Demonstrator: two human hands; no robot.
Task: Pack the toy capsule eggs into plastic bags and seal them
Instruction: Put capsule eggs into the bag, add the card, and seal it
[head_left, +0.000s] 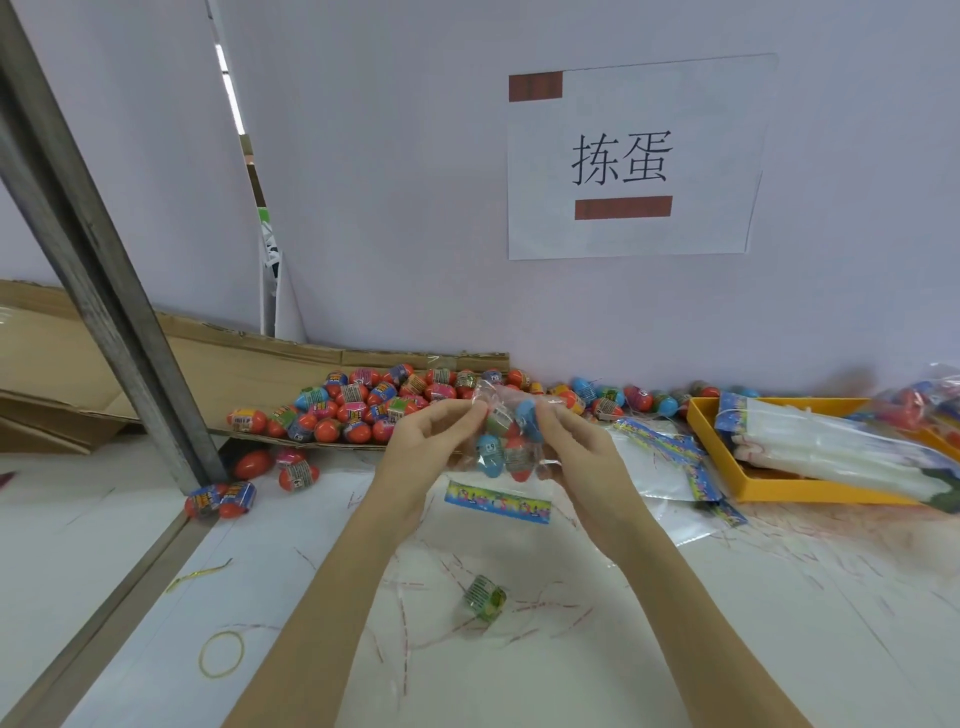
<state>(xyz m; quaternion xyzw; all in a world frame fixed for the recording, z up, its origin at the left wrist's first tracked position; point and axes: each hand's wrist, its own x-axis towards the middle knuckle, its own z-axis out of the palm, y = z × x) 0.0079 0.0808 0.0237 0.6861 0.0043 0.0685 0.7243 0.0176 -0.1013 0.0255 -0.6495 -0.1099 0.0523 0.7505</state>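
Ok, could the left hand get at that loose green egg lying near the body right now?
Probably not yet: the left hand is pinching the bag along with the right hand. The table around the green egg holds only thin strips, so the way looks free.

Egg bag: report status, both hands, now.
Left hand and right hand pinch the bag top. Eggs inside, not yet sealed. Loose green capsule on table, nothing blocking.

Egg pile behind held bag, tray right, rubber band front-left
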